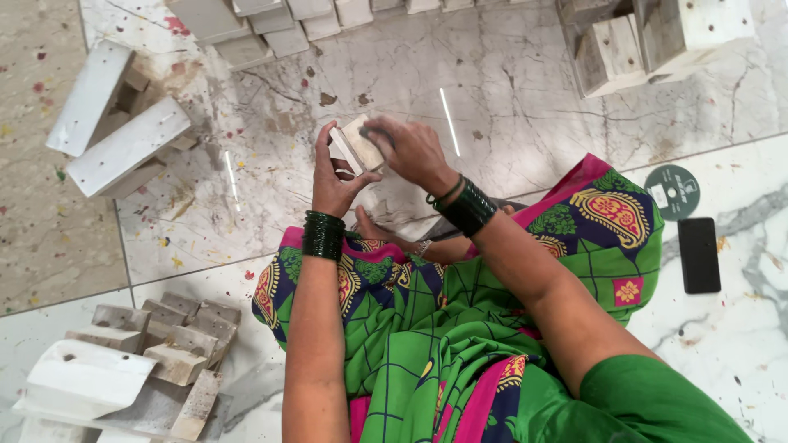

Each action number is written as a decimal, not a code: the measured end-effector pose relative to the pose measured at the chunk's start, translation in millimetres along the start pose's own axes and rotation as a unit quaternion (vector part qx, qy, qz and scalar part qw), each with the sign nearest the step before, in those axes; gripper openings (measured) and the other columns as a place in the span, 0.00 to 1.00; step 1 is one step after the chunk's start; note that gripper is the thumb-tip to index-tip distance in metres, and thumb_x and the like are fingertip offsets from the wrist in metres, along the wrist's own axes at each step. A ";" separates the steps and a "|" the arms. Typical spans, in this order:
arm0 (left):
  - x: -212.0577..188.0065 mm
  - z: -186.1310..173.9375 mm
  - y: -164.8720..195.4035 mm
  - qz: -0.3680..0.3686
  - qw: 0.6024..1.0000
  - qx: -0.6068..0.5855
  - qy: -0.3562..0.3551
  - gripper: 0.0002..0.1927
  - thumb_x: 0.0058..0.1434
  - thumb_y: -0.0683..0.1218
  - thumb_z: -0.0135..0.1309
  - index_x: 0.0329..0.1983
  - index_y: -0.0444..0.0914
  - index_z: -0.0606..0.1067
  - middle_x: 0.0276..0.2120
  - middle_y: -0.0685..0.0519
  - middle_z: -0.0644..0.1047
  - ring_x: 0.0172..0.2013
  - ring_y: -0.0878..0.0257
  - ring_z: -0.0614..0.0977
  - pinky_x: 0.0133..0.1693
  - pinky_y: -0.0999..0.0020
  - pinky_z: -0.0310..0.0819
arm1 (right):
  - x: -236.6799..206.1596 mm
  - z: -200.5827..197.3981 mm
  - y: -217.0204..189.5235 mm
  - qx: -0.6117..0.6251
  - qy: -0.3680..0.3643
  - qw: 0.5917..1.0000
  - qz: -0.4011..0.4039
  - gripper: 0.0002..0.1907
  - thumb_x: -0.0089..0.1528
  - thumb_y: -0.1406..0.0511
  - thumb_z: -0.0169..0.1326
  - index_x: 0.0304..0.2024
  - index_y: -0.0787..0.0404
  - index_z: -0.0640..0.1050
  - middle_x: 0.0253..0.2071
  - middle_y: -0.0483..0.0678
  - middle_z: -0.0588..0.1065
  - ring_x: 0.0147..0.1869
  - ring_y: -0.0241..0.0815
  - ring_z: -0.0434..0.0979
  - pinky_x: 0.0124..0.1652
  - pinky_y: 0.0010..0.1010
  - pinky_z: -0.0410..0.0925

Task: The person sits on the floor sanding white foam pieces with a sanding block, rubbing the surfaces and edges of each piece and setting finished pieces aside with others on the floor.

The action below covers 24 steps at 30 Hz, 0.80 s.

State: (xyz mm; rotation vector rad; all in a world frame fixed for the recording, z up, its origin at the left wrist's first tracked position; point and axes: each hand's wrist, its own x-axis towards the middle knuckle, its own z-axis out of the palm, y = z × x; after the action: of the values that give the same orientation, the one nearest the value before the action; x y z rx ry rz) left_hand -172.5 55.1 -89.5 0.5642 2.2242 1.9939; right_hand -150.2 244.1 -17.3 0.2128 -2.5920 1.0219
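Nearest: lap draped in green, pink and blue patterned cloth (460, 328), the person seated on a pale veined marble floor (509, 90).

Lower left: a heap of small grey-white wooden blocks (176, 344) with a larger white painted panel (82, 377) lying against it.

Centre: left hand (332, 176), dark green bangles at the wrist, fingers curled around the side of a small pale rectangular wooden block (355, 148), gripping it. Right hand (410, 152), also bangled, lies over the top of the same block, fingers bent and pressing on it; whether something small sits under the fingertips cannot be told. The block is held just above the floor, in front of the knees.

Right: flat black rectangular phone (699, 254) on the floor, and just beyond it a dark green round disc (671, 191).

Left, further off: two long white painted wooden boards (115, 123) on block supports.

Farthest: a row of white blocks (271, 25) along the top edge; at upper right, pale wooden box-like assemblies (657, 41).
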 end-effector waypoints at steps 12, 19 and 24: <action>5.3 0.4 -5.7 -0.026 0.998 -0.055 -0.017 0.62 0.45 0.43 0.78 0.77 0.43 0.51 0.62 0.44 0.72 0.46 0.63 0.84 0.40 0.71 0.84 | -5.4 -12.2 1.2 0.018 -0.005 1.000 0.022 0.10 0.66 0.61 0.57 0.48 0.54 0.81 0.35 0.51 0.82 0.38 0.52 0.84 0.35 0.41 0.73; 1.9 -4.0 -4.0 -0.029 0.999 -0.021 0.010 0.61 0.44 0.44 0.78 0.76 0.43 0.52 0.63 0.45 0.70 0.43 0.63 0.83 0.38 0.71 0.84 | -12.3 7.8 -9.2 0.005 -0.044 0.999 0.010 0.10 0.65 0.61 0.57 0.47 0.55 0.82 0.33 0.53 0.81 0.37 0.55 0.82 0.36 0.43 0.72; 5.2 -0.8 -7.2 0.003 0.999 -0.044 -0.002 0.61 0.46 0.43 0.79 0.76 0.41 0.51 0.66 0.44 0.68 0.48 0.62 0.84 0.41 0.71 0.85 | -38.7 -11.0 -7.1 0.042 -0.048 0.997 0.039 0.10 0.65 0.61 0.57 0.47 0.56 0.80 0.35 0.53 0.82 0.37 0.53 0.83 0.36 0.40 0.73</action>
State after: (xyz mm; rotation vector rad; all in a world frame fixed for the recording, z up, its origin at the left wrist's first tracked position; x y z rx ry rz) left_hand -179.1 55.6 -95.5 0.5642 2.1219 2.0799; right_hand -109.5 246.9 -19.6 0.1888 -2.6641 1.1774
